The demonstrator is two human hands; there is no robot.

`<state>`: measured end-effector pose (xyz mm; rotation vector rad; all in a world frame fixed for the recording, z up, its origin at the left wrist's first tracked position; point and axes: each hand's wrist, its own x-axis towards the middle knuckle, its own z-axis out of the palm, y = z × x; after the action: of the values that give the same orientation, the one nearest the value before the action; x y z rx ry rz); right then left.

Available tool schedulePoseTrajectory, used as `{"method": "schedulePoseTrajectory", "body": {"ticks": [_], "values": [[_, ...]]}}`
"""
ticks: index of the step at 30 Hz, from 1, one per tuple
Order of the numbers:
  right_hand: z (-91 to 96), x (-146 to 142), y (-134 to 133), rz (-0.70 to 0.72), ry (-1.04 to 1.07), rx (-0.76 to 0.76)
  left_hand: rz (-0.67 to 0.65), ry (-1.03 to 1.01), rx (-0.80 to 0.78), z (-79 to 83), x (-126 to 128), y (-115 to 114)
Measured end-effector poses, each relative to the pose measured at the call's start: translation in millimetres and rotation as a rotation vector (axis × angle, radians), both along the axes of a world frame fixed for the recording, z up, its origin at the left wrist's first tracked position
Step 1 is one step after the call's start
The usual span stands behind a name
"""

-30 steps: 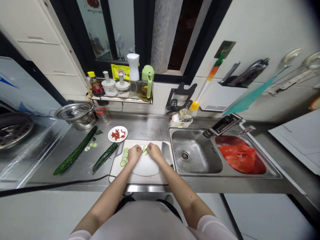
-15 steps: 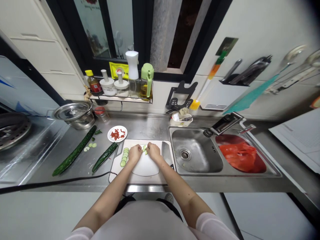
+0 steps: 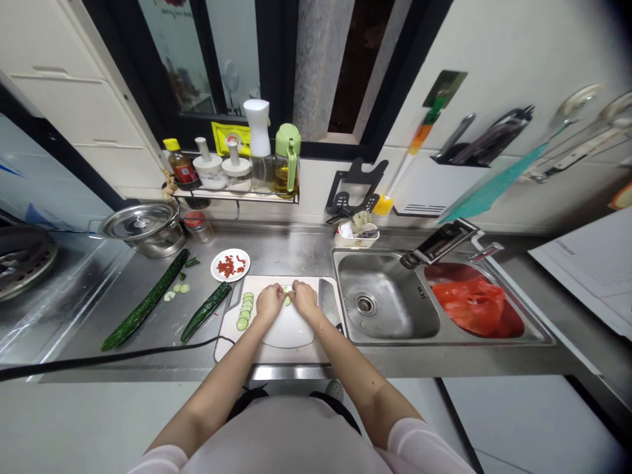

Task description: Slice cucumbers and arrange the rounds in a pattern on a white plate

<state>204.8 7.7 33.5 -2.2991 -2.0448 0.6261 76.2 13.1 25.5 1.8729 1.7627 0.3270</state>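
Small cucumber slices (image 3: pixel 287 300) are seen between the fingertips of two bare hands above a white dish (image 3: pixel 289 332), set on a pale cutting board (image 3: pixel 228 339) at a steel kitchen desk (image 3: pixel 286 250). The slices are reached from the left side by the left hand (image 3: pixel 270 303) and from the right by the right hand (image 3: pixel 303 299), with the hands held close together over the far part of the dish. Each grip is kept narrow, the fingers curled inward; whether a slice is pinched or only touched by either hand cannot be told at this size. An overlapping row of slices (image 3: pixel 245 311) is laid along the board's left side. Farther left, a shorter cucumber (image 3: pixel 206 313) and a longer cucumber (image 3: pixel 147 301) are placed aslant on the desk, with pale offcuts (image 3: pixel 180 288) scattered between them. Small red pieces (image 3: pixel 230 266) are spread on a round white plate (image 3: pixel 231 279), just beyond the board's far left corner. At far left, a lidded steel pot (image 3: pixel 155 232) is stood beside a red-lidded jar (image 3: pixel 198 227). To the right, the sink (image 3: pixel 395 306) is divided into two basins, the right one occupied by a red plastic bag (image 3: pixel 469 306)
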Motion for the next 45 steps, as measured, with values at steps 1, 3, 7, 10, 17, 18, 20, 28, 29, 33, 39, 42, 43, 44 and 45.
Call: {"method": "schedulePoseTrajectory", "body": {"ticks": [1, 3, 7, 10, 17, 18, 20, 28, 29, 33, 39, 42, 43, 44, 45], "values": [[0.2, 0, 0, 0.002, 0.004, 0.002, -0.003, 0.006, -0.007, -0.6, 1, 1], [0.4, 1, -2, 0.005, 0.010, 0.008, -0.002, 0.018, -0.013, -2.4, 2, 2], [0.1, 3, -8, -0.012, 0.010, 0.024, -0.003, 0.028, -0.005, -5.3, 2, 3], [-0.2, 3, -14, -0.029, 0.009, 0.040, -0.008, 0.032, -0.002, -5.5, 1, 3], [-3.9, -2, -23, -0.035, 0.014, 0.037, 0.009, 0.067, 0.003, -4.2, 2, 3], [-4.8, -2, -24, -0.039, 0.014, 0.031, 0.015, 0.068, 0.003, -4.4, 2, 3], [-6.7, -3, -24, -0.047, 0.016, 0.021, 0.020, 0.062, 0.001, -5.3, 1, 3], [-9.3, -6, -25, -0.061, 0.022, 0.029, 0.039, 0.057, -0.020, -10.1, 2, 4], [-9.1, -6, -25, -0.060, 0.023, 0.029, 0.039, 0.057, -0.020, -10.4, 2, 4], [-7.3, -5, -25, -0.002, 0.038, 0.090, 0.035, 0.061, -0.018, -10.8, 2, 3], [-7.1, -5, -25, 0.108, -0.013, 0.070, 0.028, 0.058, -0.013, -9.0, 2, 2], [-9.0, -6, -26, 0.110, -0.057, 0.052, 0.037, 0.065, -0.019, -8.4, 2, 2], [-9.6, -7, -26, 0.112, -0.069, 0.047, 0.039, 0.066, -0.020, -8.5, 2, 2], [-10.2, -7, -26, 0.115, -0.080, 0.042, 0.040, 0.067, -0.022, -8.7, 3, 2], [-10.7, -8, -26, 0.118, -0.089, 0.038, 0.039, 0.067, -0.023, -8.9, 3, 2]]}}
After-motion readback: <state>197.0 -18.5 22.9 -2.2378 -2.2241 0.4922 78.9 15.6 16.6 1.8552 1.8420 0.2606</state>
